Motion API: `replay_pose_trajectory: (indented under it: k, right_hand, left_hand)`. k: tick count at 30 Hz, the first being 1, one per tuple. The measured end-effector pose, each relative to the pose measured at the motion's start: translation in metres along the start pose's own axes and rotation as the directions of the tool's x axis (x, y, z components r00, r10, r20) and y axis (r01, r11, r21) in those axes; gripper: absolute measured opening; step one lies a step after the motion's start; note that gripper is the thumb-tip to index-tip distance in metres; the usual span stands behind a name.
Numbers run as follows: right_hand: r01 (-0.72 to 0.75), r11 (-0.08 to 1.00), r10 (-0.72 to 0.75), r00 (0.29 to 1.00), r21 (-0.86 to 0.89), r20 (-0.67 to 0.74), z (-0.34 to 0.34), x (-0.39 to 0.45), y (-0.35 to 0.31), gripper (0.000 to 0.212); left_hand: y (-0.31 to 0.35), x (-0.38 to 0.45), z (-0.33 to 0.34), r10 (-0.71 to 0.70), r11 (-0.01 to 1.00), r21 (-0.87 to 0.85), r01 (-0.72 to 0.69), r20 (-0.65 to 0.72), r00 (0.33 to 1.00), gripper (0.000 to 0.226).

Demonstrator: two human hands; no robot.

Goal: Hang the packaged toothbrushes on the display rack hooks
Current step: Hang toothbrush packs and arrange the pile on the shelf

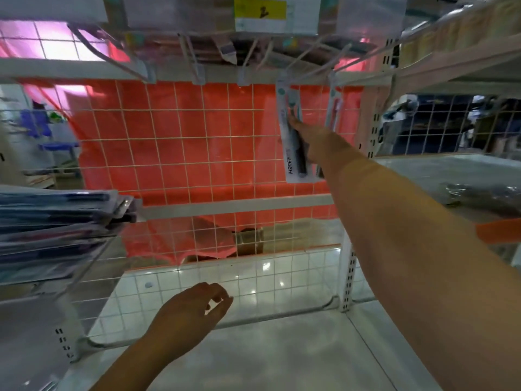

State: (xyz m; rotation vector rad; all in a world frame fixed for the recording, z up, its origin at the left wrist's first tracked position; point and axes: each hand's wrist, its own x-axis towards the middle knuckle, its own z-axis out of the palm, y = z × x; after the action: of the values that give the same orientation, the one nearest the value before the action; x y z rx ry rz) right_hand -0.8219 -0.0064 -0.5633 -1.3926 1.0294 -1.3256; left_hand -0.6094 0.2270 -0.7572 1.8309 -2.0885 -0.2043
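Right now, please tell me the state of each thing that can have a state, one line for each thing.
Right hand: reaches up, fingers on the hanging toothbrush pack.
Left hand: low, fingers loosely curled, holds nothing.
Toothbrush pack: hangs from a hook, slightly tilted.
Second toothbrush pack: hangs on the next hook, to the right.
Stack of packs: lies flat at the left.
Other hooks: appear bare.

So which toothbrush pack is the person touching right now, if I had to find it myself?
Start at the orange sheet behind the white wire grid. At its upper right, white hooks jut out. The toothbrush pack hangs from one, touched by the right hand. Unlike the thinner pack to its right, it faces the camera, showing a dark handle.
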Motion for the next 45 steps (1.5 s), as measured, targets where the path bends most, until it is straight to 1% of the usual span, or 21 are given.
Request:
replay_pose_trajectory:
  k: [3, 4, 6, 7, 8, 12, 13, 14, 16, 18, 19, 20, 22, 25, 27, 29, 31, 35, 40, 42, 45]
  right_hand:
    - [-0.019, 0.999, 0.018, 0.999, 0.036, 0.046, 0.0, 0.021, 0.007, 0.03]
    - [-0.053, 0.998, 0.051, 0.997, 0.038, 0.052, 0.0, 0.019, 0.006, 0.041]
    - [-0.096, 0.995, 0.094, 0.993, 0.025, 0.068, 0.001, 0.017, 0.008, 0.073]
    - [-0.097, 0.995, 0.097, 0.993, 0.009, 0.073, 0.001, 0.017, 0.009, 0.083]
    - [-0.103, 0.994, 0.104, 0.992, -0.019, 0.068, 0.001, 0.018, 0.012, 0.087]
    - [-0.062, 0.983, 0.059, 0.998, -0.173, -0.026, 0.0, 0.012, 0.019, 0.079]
    - [-0.034, 0.981, 0.021, 0.998, -0.19, -0.066, 0.0, 0.007, 0.023, 0.073]
    - [0.007, 0.981, -0.03, 0.993, -0.194, -0.113, 0.0, 0.002, 0.03, 0.059]
    - [0.036, 0.974, -0.085, 0.974, -0.226, -0.209, -0.003, -0.013, 0.053, 0.019]
    - [0.045, 0.958, -0.109, 0.97, -0.282, -0.217, -0.011, -0.028, 0.09, 0.024]
    - [0.026, 0.936, -0.101, 0.975, -0.35, -0.2, -0.015, -0.04, 0.109, 0.019]
    - [0.004, 0.906, -0.079, 0.984, -0.423, -0.16, -0.019, -0.051, 0.128, 0.018]
    - [-0.04, 0.829, -0.001, 0.997, -0.557, -0.074, -0.024, -0.073, 0.169, 0.027]
    - [-0.066, 0.722, 0.076, 0.997, -0.689, -0.017, -0.029, -0.11, 0.225, 0.033]
    - [-0.092, 0.642, 0.164, 0.986, -0.761, 0.02, -0.029, -0.134, 0.257, 0.034]
    - [-0.103, 0.561, 0.278, 0.958, -0.821, 0.069, -0.025, -0.157, 0.277, 0.033]
    - [-0.074, 0.509, 0.328, 0.938, -0.857, 0.114, -0.019, -0.172, 0.285, 0.031]
    - [-0.02, 0.44, 0.353, 0.923, -0.898, 0.152, -0.011, -0.184, 0.266, 0.03]
    - [-0.002, 0.291, 0.423, 0.897, -0.957, 0.126, -0.017, -0.197, 0.194, 0.034]
    - [0.001, 0.261, 0.442, 0.889, -0.965, 0.121, -0.021, -0.2, 0.159, 0.035]
    - [-0.002, 0.227, 0.441, 0.892, -0.974, 0.101, -0.025, -0.205, 0.106, 0.034]
  left_hand:
    - [-0.014, -0.004, 0.001, -0.03, 1.0, -0.006, 0.03, 0.024, 0.999, 0.021]
    - [-0.019, -0.004, 0.001, -0.042, 0.999, -0.009, 0.042, 0.025, 0.999, 0.021]
    - [-0.027, -0.002, 0.002, -0.061, 0.998, -0.017, 0.061, 0.019, 0.998, 0.02]
    - [-0.03, 0.001, 0.003, -0.06, 0.998, -0.02, 0.06, 0.012, 0.998, 0.02]
    - [-0.031, 0.003, 0.004, -0.056, 0.998, -0.014, 0.056, 0.01, 0.998, 0.02]
    - [-0.028, 0.023, 0.003, -0.031, 0.997, 0.069, 0.029, 0.016, 0.999, 0.031]
    - [-0.027, 0.028, 0.003, -0.02, 0.995, 0.099, 0.019, 0.011, 1.0, 0.033]
    - [-0.027, 0.034, 0.002, -0.005, 0.992, 0.125, 0.005, 0.003, 1.0, 0.034]
    - [-0.029, 0.047, 0.003, 0.02, 0.991, 0.131, -0.018, -0.012, 1.0, 0.033]
    - [-0.031, 0.062, 0.004, 0.017, 0.993, 0.119, -0.016, -0.001, 1.0, 0.033]
    - [-0.034, 0.071, 0.007, 0.018, 0.992, 0.122, -0.019, 0.006, 1.0, 0.033]
    - [-0.035, 0.079, 0.01, 0.019, 0.993, 0.117, -0.02, 0.009, 1.0, 0.031]
    - [-0.037, 0.09, 0.022, 0.014, 0.999, 0.048, -0.013, -0.009, 1.0, 0.028]
    - [-0.035, 0.096, 0.051, 0.026, 0.999, -0.035, -0.027, -0.043, 0.999, 0.023]
    - [-0.026, 0.092, 0.07, -0.04, 0.997, -0.058, 0.041, 0.028, 0.999, 0.023]
    - [-0.02, 0.087, 0.09, -0.102, 0.992, -0.053, 0.111, 0.153, 0.983, 0.026]
    - [-0.015, 0.083, 0.103, -0.104, 0.994, 0.0, 0.107, 0.243, 0.964, 0.031]
    - [-0.007, 0.083, 0.099, -0.144, 0.987, -0.031, 0.16, 0.295, 0.945, 0.03]
    - [0.037, 0.083, 0.058, -0.214, 0.969, -0.041, 0.242, 0.343, 0.915, 0.028]
    - [0.061, 0.079, 0.037, -0.189, 0.972, -0.057, 0.227, 0.38, 0.906, 0.029]
    - [0.098, 0.074, -0.002, -0.149, 0.987, 0.008, 0.161, 0.428, 0.891, 0.032]
